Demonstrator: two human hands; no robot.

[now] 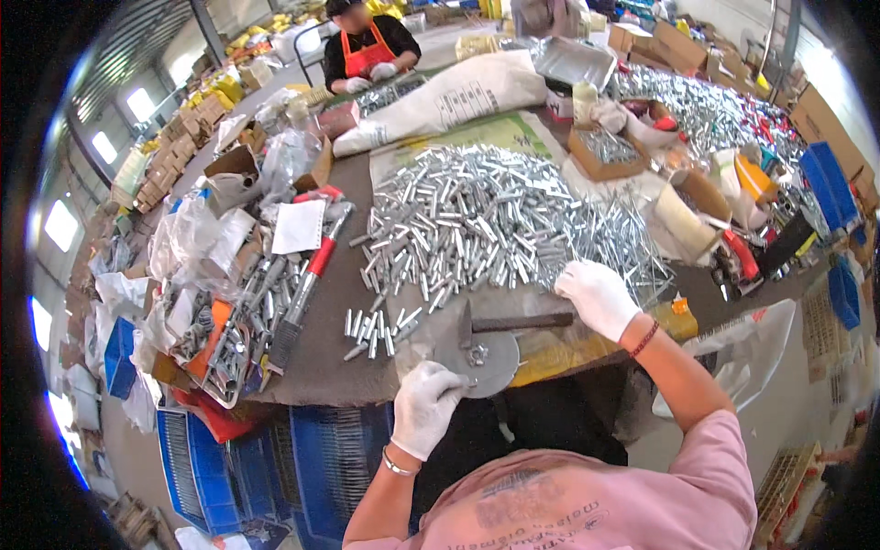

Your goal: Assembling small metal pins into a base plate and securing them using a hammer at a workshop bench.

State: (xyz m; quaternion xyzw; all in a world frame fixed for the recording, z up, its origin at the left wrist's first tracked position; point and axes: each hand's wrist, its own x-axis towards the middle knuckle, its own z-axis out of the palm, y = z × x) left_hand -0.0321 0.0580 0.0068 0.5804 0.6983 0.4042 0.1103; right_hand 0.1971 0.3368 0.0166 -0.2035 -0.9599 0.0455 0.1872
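Observation:
My left hand [426, 409], in a white glove, is closed at the table's front edge, left of a round grey metal disc [500, 372]. Whatever its fingers hold is hidden. My right hand [598, 299], also gloved, has its fingers drawn together at the near edge of a heap of thin metal pins [616, 240]; I cannot make out anything in them. Left of those pins spreads a big heap of short silvery metal sleeves [458, 215]. A hammer with a dark handle [527, 322] lies between my hands, behind the disc. Several tiny metal parts [478, 354] rest on the disc.
A few sleeves [374, 332] lie apart at the front left. Tools and plastic bags [192, 238] crowd the left side. Across the table, a person in an orange apron [367, 57] works behind a white sack [449, 99]. Blue bins [197, 463] stand below the front edge.

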